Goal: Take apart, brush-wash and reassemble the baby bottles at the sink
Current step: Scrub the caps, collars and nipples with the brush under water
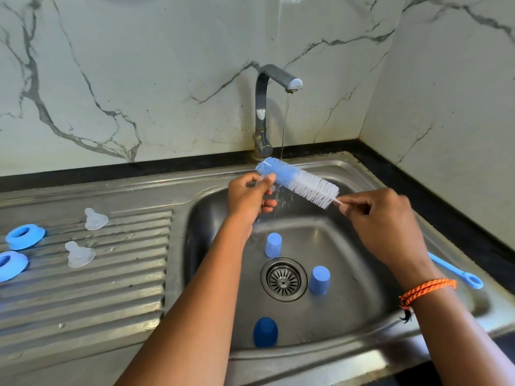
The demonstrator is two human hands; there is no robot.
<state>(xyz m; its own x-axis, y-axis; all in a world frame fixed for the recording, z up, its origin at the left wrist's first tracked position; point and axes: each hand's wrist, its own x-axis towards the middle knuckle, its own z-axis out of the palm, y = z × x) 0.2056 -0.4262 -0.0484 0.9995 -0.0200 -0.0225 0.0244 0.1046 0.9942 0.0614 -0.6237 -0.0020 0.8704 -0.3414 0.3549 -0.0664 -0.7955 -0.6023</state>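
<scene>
Over the steel sink (pixel 362 174), my right hand (pixel 381 221) pinches the thin stem of a blue-and-white bottle brush (pixel 298 181) that points up-left under the thin stream from the tap (pixel 274 79). My left hand (pixel 248 199) pinches a small clear teat (pixel 263 181) right beside the brush's blue tip; most of it is hidden by my fingers. Three blue caps stand in the basin: a pale one (pixel 273 244), another (pixel 319 280) by the drain, and a darker one (pixel 265 332) at the front.
On the ribbed drainboard (pixel 111 288) lie two clear teats (pixel 95 219) (pixel 79 254) and two blue screw rings (pixel 25 236) (pixel 11 265) at the left edge. A blue brush handle (pixel 457 271) lies on the sink's right rim. Marble walls enclose the back and right.
</scene>
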